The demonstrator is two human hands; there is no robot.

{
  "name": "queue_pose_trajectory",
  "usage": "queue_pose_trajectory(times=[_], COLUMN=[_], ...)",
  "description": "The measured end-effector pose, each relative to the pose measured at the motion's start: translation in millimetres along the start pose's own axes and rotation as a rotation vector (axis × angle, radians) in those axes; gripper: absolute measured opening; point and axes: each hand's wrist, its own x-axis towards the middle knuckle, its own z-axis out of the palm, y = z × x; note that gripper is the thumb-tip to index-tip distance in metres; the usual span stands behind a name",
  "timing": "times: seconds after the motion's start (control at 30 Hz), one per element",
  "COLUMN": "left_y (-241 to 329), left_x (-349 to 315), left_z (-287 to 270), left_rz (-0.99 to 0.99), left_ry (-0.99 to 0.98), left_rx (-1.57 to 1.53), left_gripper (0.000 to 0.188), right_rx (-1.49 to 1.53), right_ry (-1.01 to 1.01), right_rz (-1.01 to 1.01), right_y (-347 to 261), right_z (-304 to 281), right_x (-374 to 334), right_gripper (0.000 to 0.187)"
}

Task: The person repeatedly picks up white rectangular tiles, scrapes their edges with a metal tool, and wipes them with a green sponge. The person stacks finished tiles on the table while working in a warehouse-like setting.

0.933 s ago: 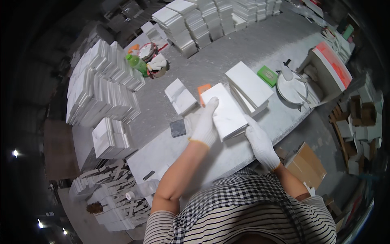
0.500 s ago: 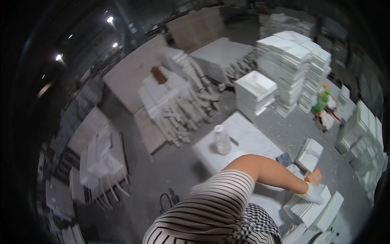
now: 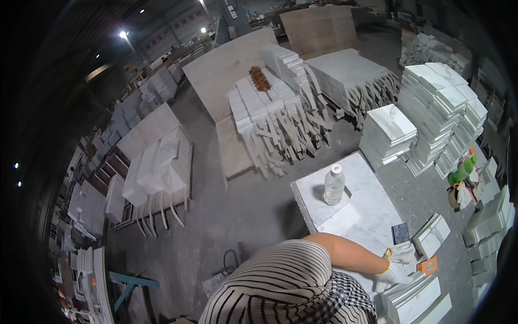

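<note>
While the gloved left hand (image 3: 395, 268) lies flat, fingers spread, on a white veined tile (image 3: 413, 296), the tile's long axis runs toward the upper right.

Left arm is extending bare from a striped sleeve toward lower right, elbow nearly straight; left hand (image 3: 396, 265), in a white glove, is lying palm-down. Right hand out of frame.

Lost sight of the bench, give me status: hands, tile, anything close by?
Left hand gloved, resting flat on white tile stack. Right hand not in view. Orange block and dark square pad right beside the glove.
</note>
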Motion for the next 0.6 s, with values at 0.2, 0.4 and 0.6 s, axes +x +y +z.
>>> queue_pose_trajectory(times=[0.2,0.4,0.6], left_y=[26.1,-19.4,-31.0], left_x=[-27.8,5.9,14.9], left_z=[-12.4,15.4,27.7], left_rz=[-0.081,-0.053,-0.076], left_ry=[-0.167,-0.163,-0.131], left_rx=[-0.089,-0.153,-0.199], left_gripper=[0.073,0.079,0.078], right_rx=[-0.061,-0.107,-0.147], right_ry=[-0.015,0.003,0.034], right_rz=[-0.016,-0.006,0.001], right_y=[-0.6,6.6,16.4], right_z=[6.2,1.7,-5.1], right_x=[-5.7,-7.5,-14.2], right_gripper=[0.039,0.039,0.04])
